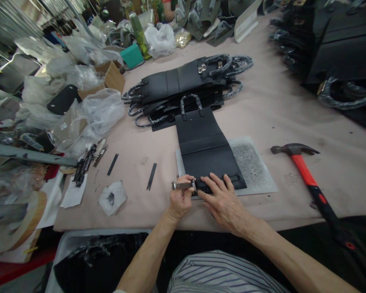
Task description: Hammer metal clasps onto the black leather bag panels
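A black bag panel (207,146) with a plastic-wrapped handle (191,101) lies flat before me, its near end over a pale, scuffed board (252,165). My left hand (181,198) is closed around a short metal tool, probably a punch (182,186), held at the panel's near left corner. The tool's tip is too small to make out. My right hand (224,201) lies on the panel's near edge with its fingers spread, pressing it down beside the tool. To the right, apart from both hands, rests a claw hammer (303,169) with a red and black handle.
Beyond the panel lies a stack of black bag pieces (171,83); another black pile (344,53) is at the right. Left are black strips (151,176), a whitish lump (112,198), metal tools (85,162) and plastic bags (100,110). A bin (67,244) stands below the table edge.
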Available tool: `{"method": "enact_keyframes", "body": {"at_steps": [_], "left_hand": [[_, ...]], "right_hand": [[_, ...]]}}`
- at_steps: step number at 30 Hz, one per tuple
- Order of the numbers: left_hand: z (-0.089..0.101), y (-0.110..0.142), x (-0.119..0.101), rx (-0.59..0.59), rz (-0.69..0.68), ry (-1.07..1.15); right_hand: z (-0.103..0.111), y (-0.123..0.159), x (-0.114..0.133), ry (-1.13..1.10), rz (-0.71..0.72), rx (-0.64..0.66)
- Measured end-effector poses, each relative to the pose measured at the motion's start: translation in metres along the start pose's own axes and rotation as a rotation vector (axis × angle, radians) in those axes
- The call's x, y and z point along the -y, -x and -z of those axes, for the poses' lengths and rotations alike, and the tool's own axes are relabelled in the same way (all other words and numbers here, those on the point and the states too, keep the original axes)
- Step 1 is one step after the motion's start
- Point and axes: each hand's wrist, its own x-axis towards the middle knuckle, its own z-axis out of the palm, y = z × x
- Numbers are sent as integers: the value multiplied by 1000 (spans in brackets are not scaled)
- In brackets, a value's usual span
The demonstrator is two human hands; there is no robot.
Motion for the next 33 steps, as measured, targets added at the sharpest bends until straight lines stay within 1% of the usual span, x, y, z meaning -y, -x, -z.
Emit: {"method": "enact_keyframes", "body": {"at_steps": [3,5,11,16,19,25,33], "left_hand": [[-2,3,0,-27,111,56],[-2,4,-1,-41,152,86],[-4,3,-4,-69,197,150],[-5,5,-2,-90,231,202],[-5,6,-1,-80,186,164],[-4,3,-4,-43,29,-32],[-4,-5,-11,-22,-99,-166]], "right_hand": [[-1,1,0,-5,3,-14],[-1,1,0,-2,14,-16],[0,5,-3,-23,49,-46],[-1,7,-5,-44,51,-47],[-1,7,-5,-45,54,-36],[1,5,-2,-22,42,-25],[-5,5,0,36,32,-39]]}}
